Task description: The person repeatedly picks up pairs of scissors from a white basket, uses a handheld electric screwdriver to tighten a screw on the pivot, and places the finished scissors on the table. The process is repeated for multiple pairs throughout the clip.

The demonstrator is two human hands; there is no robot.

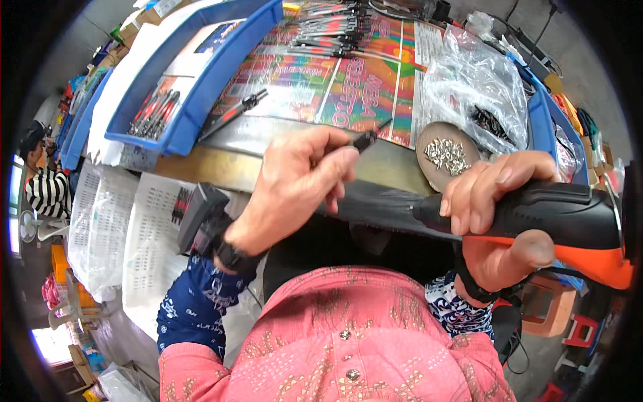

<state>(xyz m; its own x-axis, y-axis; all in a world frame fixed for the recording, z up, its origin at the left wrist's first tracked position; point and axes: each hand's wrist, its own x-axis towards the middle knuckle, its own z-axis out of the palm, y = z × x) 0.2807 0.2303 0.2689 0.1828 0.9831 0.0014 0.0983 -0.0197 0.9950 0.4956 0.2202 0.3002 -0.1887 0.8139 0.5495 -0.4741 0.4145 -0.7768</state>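
Pinched between the thumb and fingers of my left hand [298,177] is a small black part with a thin shaft [366,139], held above the table's near edge. My right hand [495,201] wraps round a black and orange power screwdriver [569,206], its nose pointing left toward my other hand. Just beyond that nose, a round brown dish [434,132] holds many small silvery screws [446,155]. A slim black tool [234,114] lies on the table left of my left hand.
A long blue bin [218,84] at the left contains red and black pieces [155,115]. Red and black tools [328,30] are heaped at the far side. A clear plastic bag [472,80] with black parts lies right. White crates [151,248] stand lower left; another person [47,174] is beyond.
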